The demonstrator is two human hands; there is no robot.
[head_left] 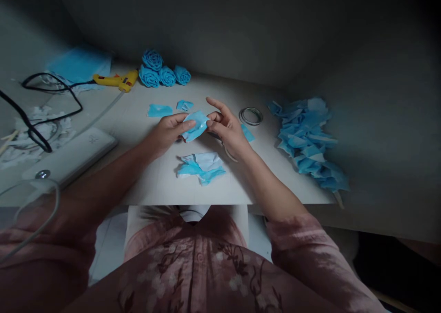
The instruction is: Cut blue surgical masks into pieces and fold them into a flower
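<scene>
Both my hands hold a small blue piece of fabric (pixel 196 125) just above the white table (pixel 144 184). My left hand (pixel 168 131) pinches its left side with thumb and fingers. My right hand (pixel 225 127) grips its right side, with the index finger stretched out above. A crumpled blue and white fabric piece (pixel 202 167) lies on the table just in front of my hands. Two small blue scraps (pixel 159 110) (pixel 184 105) lie behind my left hand, and another scrap (pixel 248 133) sits by my right hand.
Several blue fabric roses (pixel 161 70) stand at the back beside a yellow glue gun (pixel 117 80) with a black cord (pixel 51 97). A tape ring (pixel 251 115) lies to the right. A heap of blue fabric pieces (pixel 308 141) fills the right side. A white box (pixel 69 157) lies left.
</scene>
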